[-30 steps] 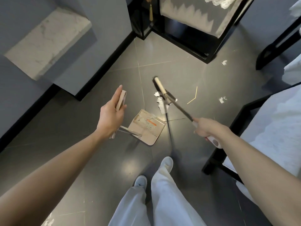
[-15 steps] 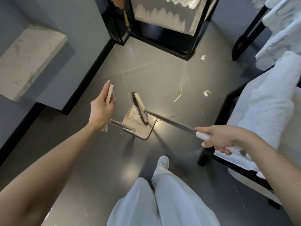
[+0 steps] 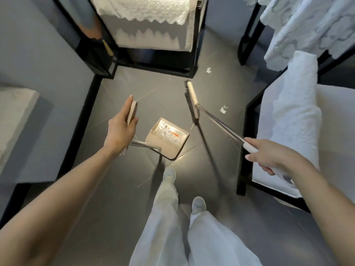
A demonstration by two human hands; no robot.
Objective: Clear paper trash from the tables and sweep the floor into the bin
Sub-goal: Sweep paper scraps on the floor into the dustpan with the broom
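A beige dustpan (image 3: 167,139) rests on the dark tiled floor with white paper scraps inside it. My left hand (image 3: 120,129) holds the flat beige grip at the top of its upright metal handle. My right hand (image 3: 268,155) grips the white end of a long broom handle. The broom head (image 3: 192,101), beige with black bristles, is to the right of and beyond the dustpan, apart from it. One white paper scrap (image 3: 223,110) lies on the floor right of the broom head. Another paper scrap (image 3: 208,70) lies farther off by a table leg.
Black-framed tables draped in white lace cloth stand ahead (image 3: 189,56) and to the right (image 3: 242,150). A grey wall with a black skirting (image 3: 84,116) runs along the left. My feet in white shoes (image 3: 170,174) stand just behind the dustpan.
The broom head left the dustpan mouth and swung out to the right and away. Paper scraps now lie in the pan. My view shifted forward, and my left hand kept hold of the dustpan grip.
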